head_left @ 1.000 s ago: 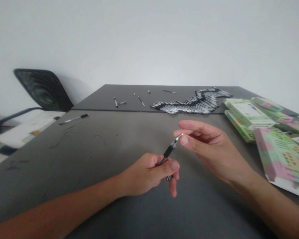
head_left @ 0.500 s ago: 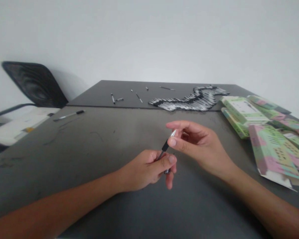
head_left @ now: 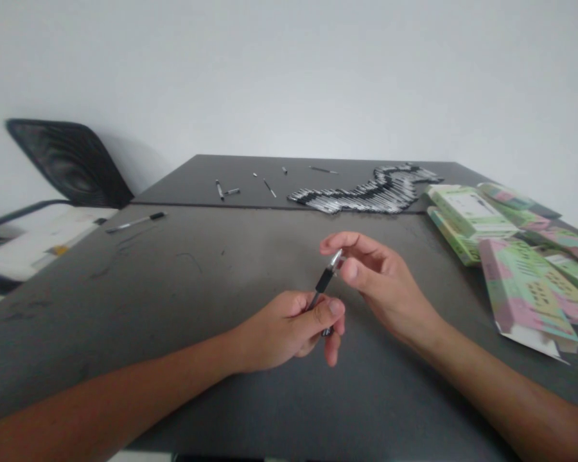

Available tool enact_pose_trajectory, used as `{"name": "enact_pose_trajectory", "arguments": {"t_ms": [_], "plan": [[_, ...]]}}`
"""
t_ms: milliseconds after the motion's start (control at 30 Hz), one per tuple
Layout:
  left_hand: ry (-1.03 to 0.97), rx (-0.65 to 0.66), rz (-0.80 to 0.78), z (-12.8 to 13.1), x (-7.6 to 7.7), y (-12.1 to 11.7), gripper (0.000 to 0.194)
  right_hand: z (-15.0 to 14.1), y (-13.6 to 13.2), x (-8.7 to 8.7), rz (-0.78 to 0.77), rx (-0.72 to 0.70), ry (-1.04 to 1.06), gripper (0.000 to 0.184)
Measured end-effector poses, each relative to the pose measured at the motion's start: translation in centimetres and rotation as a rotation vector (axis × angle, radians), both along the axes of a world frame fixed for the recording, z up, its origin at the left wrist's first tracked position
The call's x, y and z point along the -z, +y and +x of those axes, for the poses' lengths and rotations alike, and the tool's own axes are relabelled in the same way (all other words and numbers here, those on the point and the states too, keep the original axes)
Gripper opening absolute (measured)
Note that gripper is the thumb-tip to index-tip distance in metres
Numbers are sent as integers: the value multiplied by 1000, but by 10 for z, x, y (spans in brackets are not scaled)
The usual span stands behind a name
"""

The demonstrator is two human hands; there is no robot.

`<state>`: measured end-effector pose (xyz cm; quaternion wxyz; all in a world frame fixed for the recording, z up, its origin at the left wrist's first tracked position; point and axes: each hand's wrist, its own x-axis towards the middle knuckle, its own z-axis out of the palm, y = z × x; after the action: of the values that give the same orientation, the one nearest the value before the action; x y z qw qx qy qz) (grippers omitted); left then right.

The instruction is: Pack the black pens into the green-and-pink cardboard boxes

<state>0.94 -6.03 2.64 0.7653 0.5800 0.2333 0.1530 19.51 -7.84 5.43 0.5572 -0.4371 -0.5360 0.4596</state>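
My left hand (head_left: 293,327) is closed around the barrel of a pen (head_left: 324,280) with a black grip and a silver tip, which slants up and to the right. A dark end, perhaps a cap, pokes out below the left thumb; most of it is hidden. Beside the tip is my right hand (head_left: 380,276), its thumb and forefinger spread apart around the pen's point. The thumb lies just right of the tip; whether another finger touches it from behind I cannot tell.
A long heap of pens (head_left: 366,196) lies across the far table. Left of it are several loose pen parts (head_left: 268,187). Another pen (head_left: 135,222) lies at the left. Green and pink boxes (head_left: 525,289) are piled on the right. A black mesh chair (head_left: 67,160) stands beyond the left edge.
My right thumb has come away from the pen's tip and the fingers have opened, leaving more of the grip and tip visible. My left hand keeps its hold.
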Motion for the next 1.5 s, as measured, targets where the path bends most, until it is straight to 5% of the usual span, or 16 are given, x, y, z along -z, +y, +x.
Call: {"name": "enact_pose_trajectory", "arguments": {"t_ms": [133, 267, 533, 667, 733, 833, 933, 1100, 1267, 1500], "plan": [[-31, -28, -18, 1, 0, 0, 54, -4, -5, -1, -53, -133, 10, 43], [-57, -26, -24, 0, -1, -1, 51, -6, -3, 1, -80, -67, 31, 29], [-94, -8, -56, 0, 1, -2, 46, -6, -6, 0, -94, -228, 63, 41], [-86, 4, -65, 0, 1, -3, 47, -7, -5, 2, -90, -116, 56, 25], [-86, 19, -64, 0, -1, -4, 48, -6, -3, 4, -65, -82, 84, 34], [-92, 18, -67, 0, -3, -5, 49, -4, -4, 2, -47, -163, 128, 48], [-93, 6, -76, 1, -3, -6, 50, -4, -8, -2, -85, -242, 89, 39], [-90, 16, -72, 2, 0, -6, 52, -7, -6, 0, -77, -103, 129, 16], [-83, 22, -84, 1, 1, -6, 50, -7, -7, -1, -89, -208, 135, 36], [-95, 42, -98, 1, -1, -8, 52, -9, -11, -6, -66, -173, 8, 24]]}}
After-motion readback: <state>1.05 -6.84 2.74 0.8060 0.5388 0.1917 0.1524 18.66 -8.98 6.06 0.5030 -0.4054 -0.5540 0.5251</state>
